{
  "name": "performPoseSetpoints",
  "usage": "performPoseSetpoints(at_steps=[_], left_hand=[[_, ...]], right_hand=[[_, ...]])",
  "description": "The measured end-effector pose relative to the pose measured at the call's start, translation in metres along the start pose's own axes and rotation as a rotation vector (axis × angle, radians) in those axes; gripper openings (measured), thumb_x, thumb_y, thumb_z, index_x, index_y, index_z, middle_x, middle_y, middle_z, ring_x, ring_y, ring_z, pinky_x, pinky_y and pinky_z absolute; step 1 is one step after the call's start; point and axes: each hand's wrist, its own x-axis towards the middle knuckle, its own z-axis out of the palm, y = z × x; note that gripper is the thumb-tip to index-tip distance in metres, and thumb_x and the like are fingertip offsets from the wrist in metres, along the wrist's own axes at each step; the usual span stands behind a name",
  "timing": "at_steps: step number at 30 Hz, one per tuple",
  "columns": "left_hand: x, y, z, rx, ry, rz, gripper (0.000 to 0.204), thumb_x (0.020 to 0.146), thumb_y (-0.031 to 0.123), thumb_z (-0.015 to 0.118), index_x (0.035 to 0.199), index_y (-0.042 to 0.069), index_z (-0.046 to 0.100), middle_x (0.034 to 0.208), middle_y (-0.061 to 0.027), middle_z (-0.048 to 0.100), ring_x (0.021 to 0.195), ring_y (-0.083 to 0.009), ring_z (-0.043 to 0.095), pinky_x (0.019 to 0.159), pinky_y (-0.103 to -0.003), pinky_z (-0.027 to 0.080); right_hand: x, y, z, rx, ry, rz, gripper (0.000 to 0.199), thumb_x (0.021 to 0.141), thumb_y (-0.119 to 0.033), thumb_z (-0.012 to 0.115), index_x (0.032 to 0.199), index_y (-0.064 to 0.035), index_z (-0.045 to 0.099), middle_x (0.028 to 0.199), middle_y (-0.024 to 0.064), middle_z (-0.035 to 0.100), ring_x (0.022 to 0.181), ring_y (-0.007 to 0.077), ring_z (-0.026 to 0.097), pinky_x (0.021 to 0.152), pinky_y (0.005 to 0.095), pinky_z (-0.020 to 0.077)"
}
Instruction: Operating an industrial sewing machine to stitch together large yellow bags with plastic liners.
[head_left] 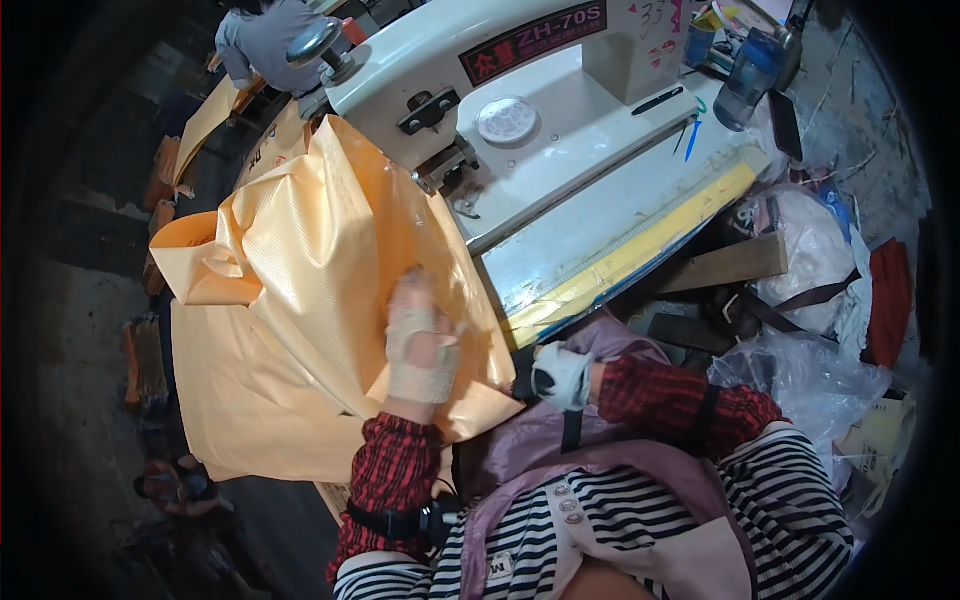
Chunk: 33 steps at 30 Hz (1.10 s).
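Observation:
A large pale-orange woven sack [290, 240] lies in crumpled folds under the sewing machine's head and spreads to the left, its lower part flat. My left hand [420, 345], in a pale wrap, rests on the sack with its fingers stretched forward; their tips are blurred. My right hand [562, 376], in a white and dark glove, is beside the sack's near right corner. Its fingers are dark and partly hidden, so I cannot tell whether they grip the edge. The white industrial sewing machine [400, 50] stands ahead, its needle area [450, 165] next to the sack.
A yellow strip [640, 240] runs along the machine bed's near edge. A pen [657, 100], a blue-handled tool [692, 142], a bottle [748, 80] and a phone [785, 125] are at the far right. Plastic bags [800, 380] and a wooden board [725, 263] lie right. Another person [270, 50] works far left.

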Motion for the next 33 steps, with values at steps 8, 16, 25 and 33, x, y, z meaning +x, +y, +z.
performPoseSetpoints(at_steps=[8, 16, 25, 33], left_hand=[[-0.055, -0.053, -0.014, 0.644, -0.538, -0.139, 0.051, 0.069, 0.022, 0.066, 0.115, 0.003, 0.054, 0.127, -0.0253, 0.043, 0.118, -0.0399, 0.040, 0.097, -0.044, 0.037], [-0.044, 0.002, 0.002, 0.664, -0.342, 0.368, 0.038, 0.069, 0.020, 0.066, 0.103, 0.007, 0.055, 0.123, -0.0212, 0.046, 0.113, -0.0371, 0.042, 0.086, -0.045, 0.038], [-0.043, 0.010, 0.027, 0.464, 0.108, 0.403, 0.017, 0.064, 0.004, 0.069, 0.069, 0.005, 0.053, 0.097, -0.0160, 0.056, 0.088, -0.0311, 0.053, 0.068, -0.036, 0.043], [-0.058, -0.018, 0.049, -0.715, -0.160, -0.408, 0.016, 0.080, 0.001, 0.061, 0.096, 0.000, 0.057, 0.084, -0.0085, 0.062, 0.073, -0.0146, 0.060, 0.064, -0.027, 0.047]], right_hand=[[-0.016, 0.008, 0.070, 0.530, 0.419, 0.143, 0.033, 0.087, -0.020, 0.043, 0.113, -0.0354, 0.056, 0.078, 0.0103, 0.055, 0.072, 0.0277, 0.058, 0.056, 0.0396, 0.0484], [-0.027, 0.007, 0.059, 0.727, 0.508, 0.104, 0.018, 0.084, -0.022, 0.050, 0.100, -0.0232, 0.059, 0.085, 0.0096, 0.054, 0.078, 0.0266, 0.055, 0.061, 0.0395, 0.0458], [-0.032, 0.002, 0.016, 1.505, 0.488, 0.125, 0.033, 0.074, -0.033, 0.070, 0.089, -0.0078, 0.056, 0.067, 0.0031, 0.051, 0.063, 0.0178, 0.049, 0.061, 0.0315, 0.0418], [-0.054, -0.004, -0.006, 1.552, 0.541, 0.171, 0.015, 0.080, -0.012, 0.063, 0.088, -0.0055, 0.052, 0.069, -0.0005, 0.050, 0.063, 0.0103, 0.048, 0.060, 0.0265, 0.0447]])
